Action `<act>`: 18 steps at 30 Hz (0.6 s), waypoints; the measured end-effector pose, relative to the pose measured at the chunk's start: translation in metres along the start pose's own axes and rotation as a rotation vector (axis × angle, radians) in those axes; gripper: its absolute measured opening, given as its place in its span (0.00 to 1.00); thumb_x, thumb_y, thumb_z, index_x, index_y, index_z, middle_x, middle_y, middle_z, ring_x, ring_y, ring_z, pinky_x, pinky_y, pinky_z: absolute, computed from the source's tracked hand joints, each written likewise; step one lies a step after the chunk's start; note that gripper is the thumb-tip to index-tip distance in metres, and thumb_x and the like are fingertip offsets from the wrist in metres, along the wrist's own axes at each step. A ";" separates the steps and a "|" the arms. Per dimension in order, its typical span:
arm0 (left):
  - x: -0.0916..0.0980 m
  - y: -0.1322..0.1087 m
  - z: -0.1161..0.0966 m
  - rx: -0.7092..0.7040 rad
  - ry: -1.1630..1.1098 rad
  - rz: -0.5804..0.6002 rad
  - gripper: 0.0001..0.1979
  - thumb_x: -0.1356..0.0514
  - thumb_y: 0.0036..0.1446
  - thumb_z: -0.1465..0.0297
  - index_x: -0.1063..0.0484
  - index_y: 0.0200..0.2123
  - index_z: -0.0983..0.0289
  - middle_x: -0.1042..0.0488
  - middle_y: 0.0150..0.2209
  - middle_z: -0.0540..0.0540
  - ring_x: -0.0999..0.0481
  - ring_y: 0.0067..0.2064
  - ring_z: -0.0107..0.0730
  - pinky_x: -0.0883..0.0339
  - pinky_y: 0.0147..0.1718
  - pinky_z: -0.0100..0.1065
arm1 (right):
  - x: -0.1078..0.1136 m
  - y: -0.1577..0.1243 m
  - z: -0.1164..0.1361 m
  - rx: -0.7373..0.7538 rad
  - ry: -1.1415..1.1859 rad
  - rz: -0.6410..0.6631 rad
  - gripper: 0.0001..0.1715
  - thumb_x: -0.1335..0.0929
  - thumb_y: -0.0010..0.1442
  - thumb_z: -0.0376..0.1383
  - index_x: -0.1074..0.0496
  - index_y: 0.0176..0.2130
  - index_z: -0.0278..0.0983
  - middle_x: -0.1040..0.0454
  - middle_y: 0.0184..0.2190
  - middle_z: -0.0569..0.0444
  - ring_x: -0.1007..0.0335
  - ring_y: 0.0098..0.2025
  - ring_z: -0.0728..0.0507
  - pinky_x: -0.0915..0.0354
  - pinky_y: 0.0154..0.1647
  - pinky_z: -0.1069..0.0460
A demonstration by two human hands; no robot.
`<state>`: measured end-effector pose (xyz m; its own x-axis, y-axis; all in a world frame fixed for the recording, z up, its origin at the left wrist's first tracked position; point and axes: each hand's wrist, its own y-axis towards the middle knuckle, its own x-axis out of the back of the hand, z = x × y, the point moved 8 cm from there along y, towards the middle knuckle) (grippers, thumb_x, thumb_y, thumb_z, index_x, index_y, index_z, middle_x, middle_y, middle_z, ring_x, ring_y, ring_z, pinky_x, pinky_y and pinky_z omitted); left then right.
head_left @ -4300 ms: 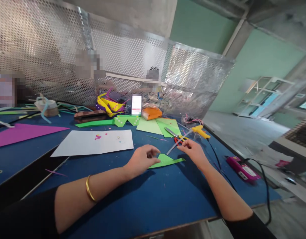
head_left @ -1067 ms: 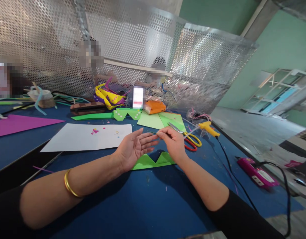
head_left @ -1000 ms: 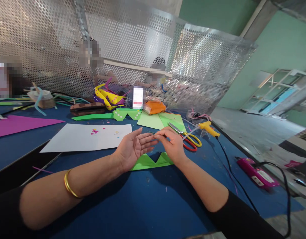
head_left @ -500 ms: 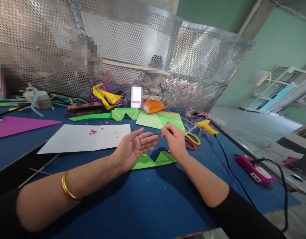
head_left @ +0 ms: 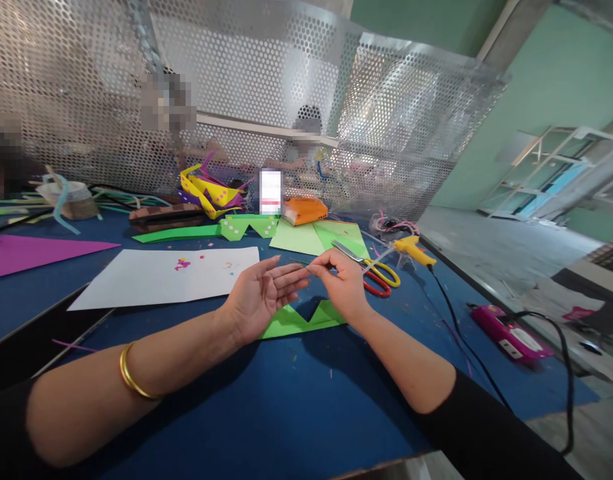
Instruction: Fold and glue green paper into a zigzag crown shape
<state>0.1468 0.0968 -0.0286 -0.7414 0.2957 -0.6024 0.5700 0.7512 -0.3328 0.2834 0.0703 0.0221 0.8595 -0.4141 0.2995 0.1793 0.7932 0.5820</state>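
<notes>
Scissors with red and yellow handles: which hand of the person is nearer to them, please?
Right. The right hand is close beside the scissors, just to their left in the view. The left hand is farther left, palm showing, beyond the right hand.

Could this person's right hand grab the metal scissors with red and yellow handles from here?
Probably yes: the scissors lie just beyond the right hand, their handle loops exposed. A translucent stick from the yellow glue gun seems to cross them, perhaps a slight snag.

The blue table (head_left: 296, 407) bears a green cut-out (head_left: 285, 325), white paper (head_left: 151, 283), scissors (head_left: 348, 251) and a yellow glue gun (head_left: 414, 251).
</notes>
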 end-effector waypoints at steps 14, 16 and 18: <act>0.007 0.000 -0.005 -0.132 0.160 -0.135 0.12 0.31 0.47 0.78 0.22 0.37 0.65 0.21 0.32 0.52 0.25 0.31 0.23 0.35 0.30 0.23 | 0.001 0.006 -0.021 -0.091 -0.002 0.019 0.18 0.34 0.61 0.43 0.35 0.22 0.39 0.34 0.19 0.59 0.38 0.25 0.48 0.39 0.30 0.51; 0.009 0.001 -0.006 -0.133 0.159 -0.159 0.11 0.31 0.47 0.78 0.22 0.36 0.65 0.21 0.30 0.52 0.26 0.30 0.22 0.36 0.29 0.23 | 0.001 0.005 -0.013 -0.045 -0.016 0.013 0.09 0.31 0.57 0.39 0.29 0.27 0.39 0.28 0.26 0.56 0.34 0.31 0.46 0.37 0.36 0.50; 0.010 0.001 -0.006 -0.126 0.152 -0.172 0.09 0.31 0.48 0.78 0.22 0.36 0.65 0.20 0.32 0.53 0.25 0.31 0.23 0.35 0.30 0.24 | 0.002 0.002 0.001 0.048 -0.029 -0.003 0.04 0.30 0.57 0.37 0.26 0.31 0.39 0.25 0.31 0.54 0.31 0.35 0.45 0.35 0.40 0.49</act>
<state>0.1377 0.1044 -0.0309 -0.8739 0.2353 -0.4253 0.3892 0.8628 -0.3225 0.2851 0.0710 0.0247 0.8448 -0.4296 0.3189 0.1582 0.7700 0.6182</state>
